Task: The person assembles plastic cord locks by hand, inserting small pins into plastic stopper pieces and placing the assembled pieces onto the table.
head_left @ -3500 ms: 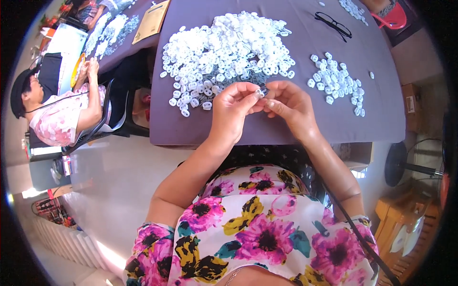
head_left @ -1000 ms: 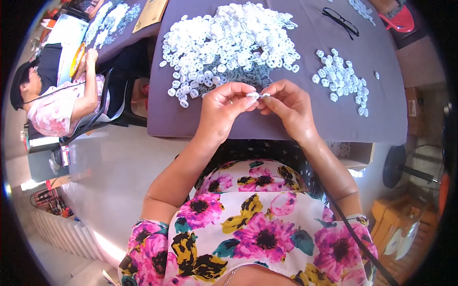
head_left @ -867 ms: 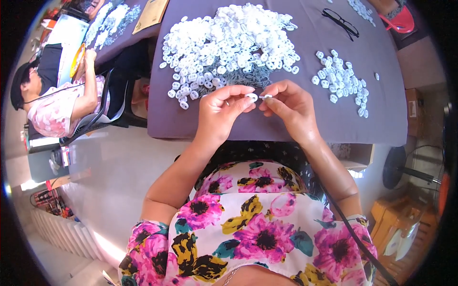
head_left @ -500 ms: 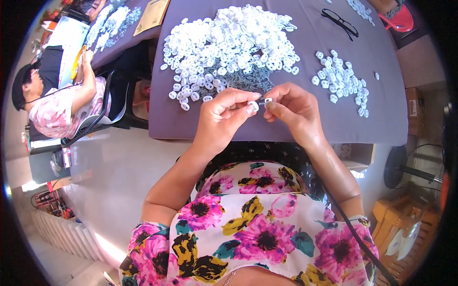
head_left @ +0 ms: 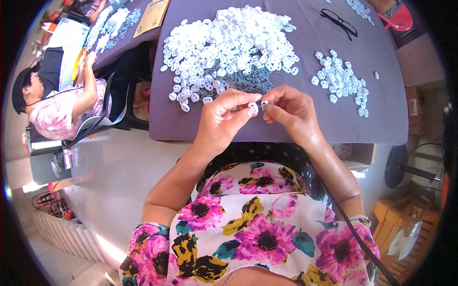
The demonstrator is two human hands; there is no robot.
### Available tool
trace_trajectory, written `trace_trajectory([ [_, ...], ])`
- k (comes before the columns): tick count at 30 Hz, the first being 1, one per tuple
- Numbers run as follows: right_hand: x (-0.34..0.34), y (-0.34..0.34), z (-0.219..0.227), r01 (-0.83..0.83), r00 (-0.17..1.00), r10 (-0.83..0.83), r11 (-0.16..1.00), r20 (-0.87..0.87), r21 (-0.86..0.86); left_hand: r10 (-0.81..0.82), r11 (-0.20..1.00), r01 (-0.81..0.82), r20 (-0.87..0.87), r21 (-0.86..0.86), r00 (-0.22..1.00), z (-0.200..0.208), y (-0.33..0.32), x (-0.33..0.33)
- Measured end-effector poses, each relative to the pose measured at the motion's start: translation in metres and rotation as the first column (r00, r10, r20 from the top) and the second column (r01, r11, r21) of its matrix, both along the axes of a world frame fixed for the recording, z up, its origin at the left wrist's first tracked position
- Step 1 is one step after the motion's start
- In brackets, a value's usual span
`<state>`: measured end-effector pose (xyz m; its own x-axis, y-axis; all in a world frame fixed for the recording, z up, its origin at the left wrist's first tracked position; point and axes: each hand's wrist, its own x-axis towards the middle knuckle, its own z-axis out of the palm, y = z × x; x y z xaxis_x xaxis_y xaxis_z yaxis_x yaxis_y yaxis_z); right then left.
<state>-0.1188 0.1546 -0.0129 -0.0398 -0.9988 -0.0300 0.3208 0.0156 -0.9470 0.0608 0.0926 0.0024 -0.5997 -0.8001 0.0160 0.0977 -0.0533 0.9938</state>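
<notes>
My left hand (head_left: 226, 113) pinches a small white plastic piece with dark holes (head_left: 254, 107) between thumb and fingertips. Close beside it, my right hand (head_left: 292, 110) grips another small white piece (head_left: 265, 103), mostly covered by the fingertips. The two pieces are nearly touching above the table's near edge. Just beyond my hands lies a large heap of white two-holed plastic pieces (head_left: 229, 40). Small grey parts (head_left: 245, 80) are piled at its near side. To the right is a smaller group of the white pieces (head_left: 341, 76).
A dark cloth covers the table (head_left: 305, 126). Black-framed glasses (head_left: 339, 24) rest at the far right. At left, another person (head_left: 64, 102) sits at a second table with similar parts and a brown envelope (head_left: 151, 16). A wooden stool (head_left: 400, 224) stands at lower right.
The right hand's piece has turned and moved slightly left, closer to the left hand's piece; the dark prongs between them no longer show. The other person's head and arms have shifted a little.
</notes>
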Motion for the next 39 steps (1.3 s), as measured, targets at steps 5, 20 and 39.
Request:
trace_trajectory([
  [5, 0.000, 0.000, -0.001, -0.005, 1.000, 0.005, 1.000, -0.005, 0.006, -0.017, 0.997, 0.018, 0.020, -0.071, 1.000, -0.007, -0.002, 0.001],
  [20, 0.000, -0.002, 0.000, -0.017, 0.999, 0.016, 1.000, 0.030, 0.026, 0.002, 0.999, -0.001, -0.009, 0.039, 1.000, -0.009, 0.005, 0.001],
  [39, 0.001, 0.000, -0.006, -0.025, 0.998, 0.022, 0.999, 0.061, 0.040, 0.022, 0.999, -0.021, 0.024, -0.042, 0.999, -0.012, 0.005, -0.001],
])
